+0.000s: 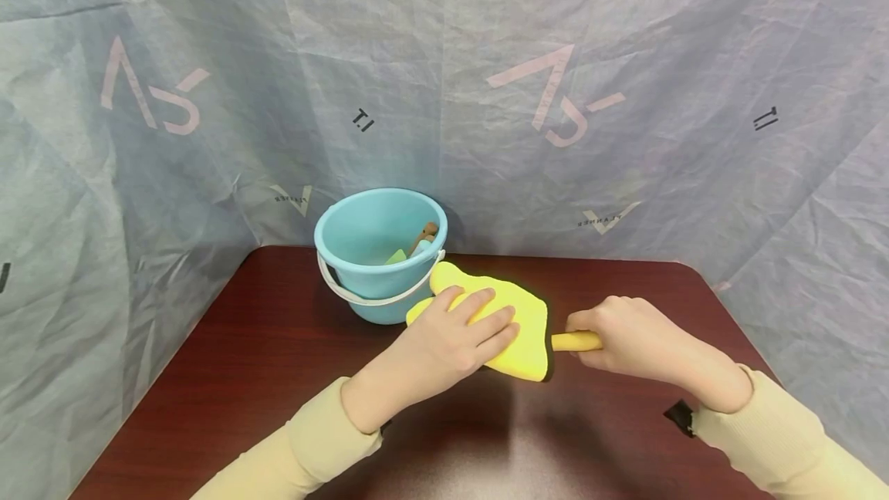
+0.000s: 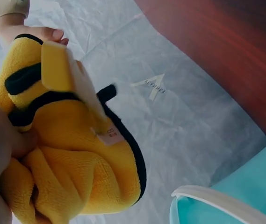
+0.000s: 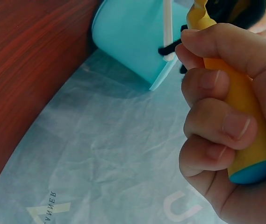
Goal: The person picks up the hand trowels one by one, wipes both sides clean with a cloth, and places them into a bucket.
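My left hand (image 1: 447,346) grips a bright yellow cloth (image 1: 525,322) with black edging, held above the table in front of the bucket. In the left wrist view the cloth (image 2: 95,172) hangs in folds, with a small printed label. My right hand (image 1: 632,338) curls round the yellow handle (image 1: 575,341) of a tool, just right of the cloth. In the right wrist view this handle (image 3: 254,126) ends in blue. The left wrist view shows a blurred yellow and whitish part (image 2: 58,67) against the cloth; its kind I cannot make out.
A light blue bucket (image 1: 382,284) with a white handle (image 1: 378,301) stands at the back of the dark red table (image 1: 229,376). Inside are a brown piece (image 1: 425,234) and a green piece (image 1: 397,257). Grey printed sheeting (image 1: 444,99) hangs behind and at both sides.
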A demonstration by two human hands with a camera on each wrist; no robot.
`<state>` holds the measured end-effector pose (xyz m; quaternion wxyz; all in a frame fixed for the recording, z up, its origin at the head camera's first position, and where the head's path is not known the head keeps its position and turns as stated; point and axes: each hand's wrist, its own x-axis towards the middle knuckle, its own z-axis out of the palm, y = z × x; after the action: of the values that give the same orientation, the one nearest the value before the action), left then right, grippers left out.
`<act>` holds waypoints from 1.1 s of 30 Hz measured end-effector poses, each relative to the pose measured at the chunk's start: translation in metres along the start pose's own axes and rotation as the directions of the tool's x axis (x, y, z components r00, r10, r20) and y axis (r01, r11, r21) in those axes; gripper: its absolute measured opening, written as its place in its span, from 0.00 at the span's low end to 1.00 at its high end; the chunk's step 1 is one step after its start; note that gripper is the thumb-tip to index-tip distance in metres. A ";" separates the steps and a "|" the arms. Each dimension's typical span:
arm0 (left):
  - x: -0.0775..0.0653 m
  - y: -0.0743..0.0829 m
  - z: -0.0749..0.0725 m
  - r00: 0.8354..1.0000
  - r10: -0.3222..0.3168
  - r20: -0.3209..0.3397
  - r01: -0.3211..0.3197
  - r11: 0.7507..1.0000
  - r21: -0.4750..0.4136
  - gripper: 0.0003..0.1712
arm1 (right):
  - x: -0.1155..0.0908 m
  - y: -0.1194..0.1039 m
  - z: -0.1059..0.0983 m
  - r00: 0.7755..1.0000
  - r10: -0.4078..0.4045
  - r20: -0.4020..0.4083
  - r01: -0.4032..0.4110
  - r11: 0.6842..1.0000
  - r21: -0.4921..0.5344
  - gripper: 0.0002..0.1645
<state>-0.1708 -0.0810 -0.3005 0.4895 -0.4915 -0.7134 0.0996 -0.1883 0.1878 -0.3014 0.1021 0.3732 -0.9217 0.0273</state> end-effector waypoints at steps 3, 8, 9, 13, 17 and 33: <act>-0.001 0.002 0.003 1.000 0.005 0.017 -0.005 1.000 -0.006 0.15 | 0.000 0.000 -0.001 1.000 -0.002 0.001 0.002 1.000 0.003 0.15; -0.003 0.006 0.009 0.999 -0.001 0.053 0.003 0.999 -0.038 0.15 | 0.000 0.000 -0.001 1.000 -0.006 0.001 0.006 1.000 -0.001 0.15; -0.005 0.007 0.013 0.998 -0.002 0.061 0.005 0.999 -0.053 0.15 | 0.000 0.000 -0.001 1.000 -0.008 0.000 0.008 1.000 -0.005 0.15; -0.012 0.014 0.028 0.993 -0.022 0.118 0.035 0.993 -0.114 0.17 | 0.000 0.000 -0.002 1.000 -0.018 -0.009 0.018 1.000 -0.017 0.16; -0.015 0.019 0.033 0.982 -0.038 0.183 0.063 0.989 -0.131 0.17 | 0.000 -0.001 -0.003 1.000 -0.022 -0.012 0.022 0.999 -0.028 0.15; -0.014 0.024 0.028 0.956 -0.041 0.291 0.084 0.987 -0.137 0.15 | -0.004 -0.001 -0.002 0.999 -0.037 -0.027 0.036 0.999 -0.039 0.14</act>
<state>-0.1778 -0.0706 -0.3380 0.3460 -0.4838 -0.7974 0.1012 -0.1843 0.1895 -0.3005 0.1228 0.3877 -0.9135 0.0128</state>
